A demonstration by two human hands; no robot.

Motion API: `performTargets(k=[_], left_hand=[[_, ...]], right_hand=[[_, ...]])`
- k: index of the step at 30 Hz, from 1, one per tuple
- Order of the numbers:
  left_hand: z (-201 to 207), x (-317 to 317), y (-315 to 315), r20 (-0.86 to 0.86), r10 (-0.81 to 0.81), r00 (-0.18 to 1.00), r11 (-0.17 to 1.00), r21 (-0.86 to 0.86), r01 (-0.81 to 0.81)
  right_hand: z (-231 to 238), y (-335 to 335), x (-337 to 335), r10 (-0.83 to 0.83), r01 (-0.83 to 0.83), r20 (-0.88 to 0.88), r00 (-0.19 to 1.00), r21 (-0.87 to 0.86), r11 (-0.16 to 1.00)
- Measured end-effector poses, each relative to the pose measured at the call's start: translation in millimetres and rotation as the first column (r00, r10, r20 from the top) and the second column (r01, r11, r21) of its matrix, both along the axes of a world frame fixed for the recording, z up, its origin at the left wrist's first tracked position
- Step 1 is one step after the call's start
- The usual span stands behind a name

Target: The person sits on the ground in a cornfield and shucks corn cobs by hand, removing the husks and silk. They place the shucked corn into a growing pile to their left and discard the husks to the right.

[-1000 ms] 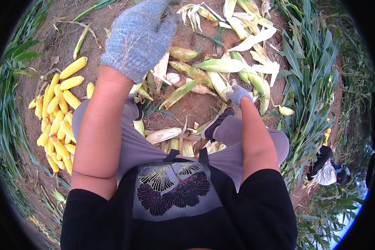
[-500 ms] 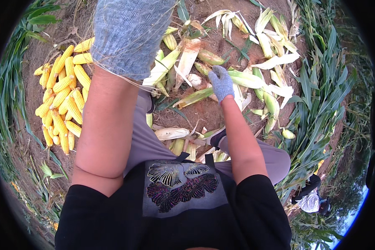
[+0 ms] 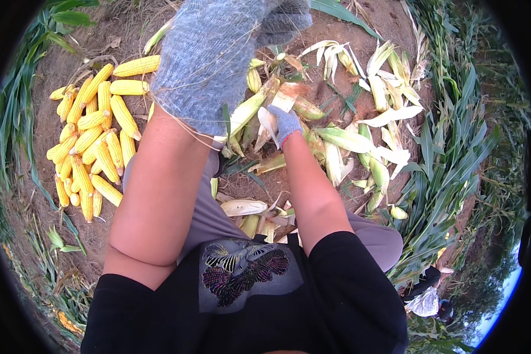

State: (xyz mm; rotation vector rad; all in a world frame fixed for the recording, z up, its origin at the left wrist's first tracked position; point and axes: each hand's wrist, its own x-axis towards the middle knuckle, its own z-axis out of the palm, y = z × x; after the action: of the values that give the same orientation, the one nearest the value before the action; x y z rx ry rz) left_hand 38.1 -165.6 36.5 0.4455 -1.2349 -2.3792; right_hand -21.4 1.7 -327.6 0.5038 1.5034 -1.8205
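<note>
"Ahead of the person's body, what does the gloved right hand [image 3: 285,124] touch?"

"Its fingers bend against a pale husk piece [image 3: 268,123] at their left. Whether they clasp it, I cannot tell."

"And the left?"

"The gloved left hand [image 3: 221,56] is raised close to the camera, fingers pointing away; its grip cannot be determined."

"Surroundings?"

"Green-husked ears [image 3: 347,140] lie to the right of the right hand, stripped husks [image 3: 398,115] farther right. Bare yellow ears [image 3: 87,140] are heaped on the person's left."

"Markings?"

"One grey panel [image 3: 251,277] on the black shirt [image 3: 351,286], bearing fan-shaped motifs."
</note>
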Motion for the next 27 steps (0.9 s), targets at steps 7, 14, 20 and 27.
performTargets(k=[7, 14, 20, 27], left_hand=[[-36.3, -11.9, 10.1, -0.215, -0.085, 0.973, 0.981, -0.188, 0.044], [-62.5, -24.9, 98.0, 0.06, -0.402, 0.914, 0.904, 0.186, 0.385], [-50.2, -34.9, 154.0, 0.023, -0.583, 0.812, 0.694, 0.535, 0.482], [-70.1, -74.8, 131.4, -0.127, -0.304, 0.944, 0.819, 0.471, 0.327]], right_hand=[[83.0, 85.5, -17.5, -0.354, 0.36, 0.111, 0.929, -0.5, 0.788], [277.7, 144.9, -44.7, -0.035, -0.043, -0.714, 0.699, -0.091, 0.995], [315.5, 136.4, -16.7, 0.271, -0.274, -0.945, 0.183, 0.216, 0.937], [275.6, 143.9, 7.6, 0.082, -0.219, -0.611, 0.787, -0.153, 0.964]])
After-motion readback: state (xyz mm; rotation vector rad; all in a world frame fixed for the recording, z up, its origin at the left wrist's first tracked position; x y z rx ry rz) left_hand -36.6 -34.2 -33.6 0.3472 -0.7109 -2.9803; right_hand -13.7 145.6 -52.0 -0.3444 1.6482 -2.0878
